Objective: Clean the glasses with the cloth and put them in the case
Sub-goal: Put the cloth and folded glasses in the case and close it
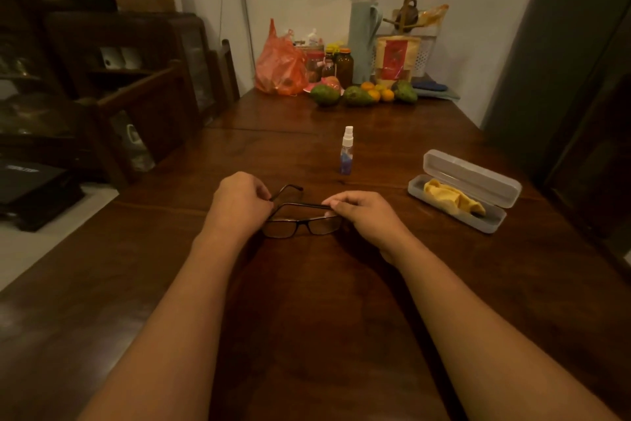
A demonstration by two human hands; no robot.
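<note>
Left hand [240,197] pinching one arm of the glasses [302,226] near its hinge; right hand [358,212] pinching the other arm, folded across the top of the frame. Glasses low over the dark wooden table [341,318], right in the middle, lenses facing this way, maybe just touching the wood, hard to tell. No cloth in either hand yet, so no cleaning started, by the look of it. Best now to keep fingers on the thin arms and off the lenses, so no new smudges. Good to hold the frame with one hand and send the other out for the yellow cloth [454,198]. Cloth lying bunched up inside the open clear case [444,212], off to the right, lid tipped back. Small spray bottle [347,151] standing upright past the glasses, apart from them, easy to knock on a fast reach. Far end of the table crowded with fruit [362,94], jars and an orange bag [278,69], well away.
</note>
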